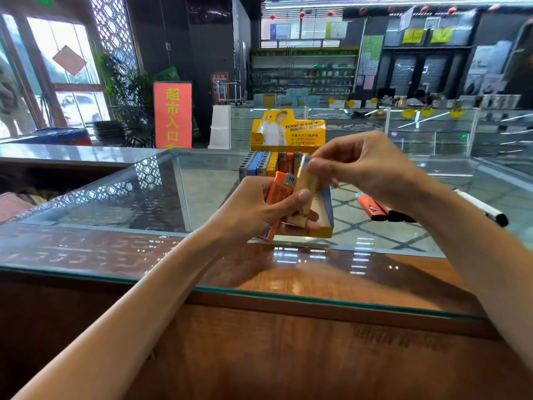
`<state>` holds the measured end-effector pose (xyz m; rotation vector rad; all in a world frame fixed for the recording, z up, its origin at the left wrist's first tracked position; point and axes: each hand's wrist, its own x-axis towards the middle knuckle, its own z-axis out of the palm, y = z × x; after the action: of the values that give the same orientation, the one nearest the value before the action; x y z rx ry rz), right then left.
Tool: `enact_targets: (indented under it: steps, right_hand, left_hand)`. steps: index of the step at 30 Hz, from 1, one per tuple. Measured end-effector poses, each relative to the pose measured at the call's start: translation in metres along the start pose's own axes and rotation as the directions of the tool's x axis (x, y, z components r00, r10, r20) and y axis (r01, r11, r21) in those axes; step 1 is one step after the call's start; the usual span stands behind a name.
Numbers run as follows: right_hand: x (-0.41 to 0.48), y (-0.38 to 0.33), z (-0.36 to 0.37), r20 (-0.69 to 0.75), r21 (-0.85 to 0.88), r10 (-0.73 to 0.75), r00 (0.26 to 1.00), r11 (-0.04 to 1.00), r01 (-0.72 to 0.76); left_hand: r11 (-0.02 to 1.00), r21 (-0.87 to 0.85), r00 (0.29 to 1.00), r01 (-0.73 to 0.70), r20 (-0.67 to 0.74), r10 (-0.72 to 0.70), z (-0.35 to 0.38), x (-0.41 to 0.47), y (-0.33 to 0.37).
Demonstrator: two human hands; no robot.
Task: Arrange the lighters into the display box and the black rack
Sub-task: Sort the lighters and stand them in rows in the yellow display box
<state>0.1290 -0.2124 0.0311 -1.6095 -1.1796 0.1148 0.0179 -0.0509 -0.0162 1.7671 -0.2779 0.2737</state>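
A yellow display box [327, 210] stands on the glass counter, its back rows filled with grey, blue, yellow and orange lighters [266, 164]. In front of it my left hand [259, 209] grips an orange lighter [278, 194] and the lower part of a yellow lighter [302, 194]. My right hand [363, 166] pinches the top of that yellow lighter. Another orange lighter [370, 207] lies on the glass to the right of the box, beside dark pieces [399, 217] partly hidden by my right forearm. I cannot make out a black rack.
A white marker with a black cap [484, 210] lies on the glass at the right. The glass counter [144, 197] has a wooden front edge [288, 342]. Shop shelves and more glass cases stand behind; an orange sign [173, 115] is at the back left.
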Motion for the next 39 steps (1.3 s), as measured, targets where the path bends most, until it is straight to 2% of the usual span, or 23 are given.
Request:
enact_targets:
  steps: [3,5,7,13,16,28,34,37,39]
  right_hand:
    - [0.009,0.007,-0.024,-0.183,0.051,0.03,0.983,0.998,-0.021]
    - [0.017,0.013,-0.03,-0.3,-0.082,0.009,0.954,0.996,-0.035]
    - [0.025,0.019,-0.026,-0.354,-0.262,-0.038,0.934,0.963,-0.06]
    - [0.04,0.026,-0.005,-0.272,-0.581,-0.19,0.943,0.814,-0.003]
    - [0.044,0.029,0.004,-0.226,-0.676,-0.233,0.946,0.737,0.02]
    - [0.051,0.037,0.015,-0.195,-0.761,-0.223,0.955,0.649,-0.004]
    - [0.052,0.042,0.02,-0.237,-0.763,-0.198,0.951,0.643,-0.056]
    - [0.047,0.041,0.022,-0.244,-0.764,-0.201,0.949,0.643,-0.06]
    - [0.042,0.033,0.02,-0.308,-0.728,-0.232,0.923,0.681,-0.071]
  left_hand:
    - [0.998,-0.014,0.996,0.064,0.07,-0.063,0.001,-0.004,-0.002]
    - [0.996,0.014,0.993,0.085,0.087,-0.086,0.001,-0.007,-0.002]
    - [0.996,0.043,0.991,0.084,0.103,-0.088,-0.001,-0.007,-0.001]
    - [0.996,0.048,0.991,0.078,0.106,-0.082,-0.003,-0.009,-0.003]
    - [0.996,0.022,0.99,0.089,0.111,-0.091,-0.003,-0.009,-0.003]
    - [0.991,-0.042,0.985,0.129,0.123,-0.123,-0.006,-0.007,-0.004]
    - [0.931,-0.305,0.967,0.2,0.213,-0.137,-0.01,-0.004,-0.003]
    - [0.913,-0.357,0.958,0.199,0.267,-0.105,-0.014,-0.006,-0.001]
    - [0.912,-0.362,0.956,0.191,0.28,-0.089,-0.015,-0.008,-0.001]
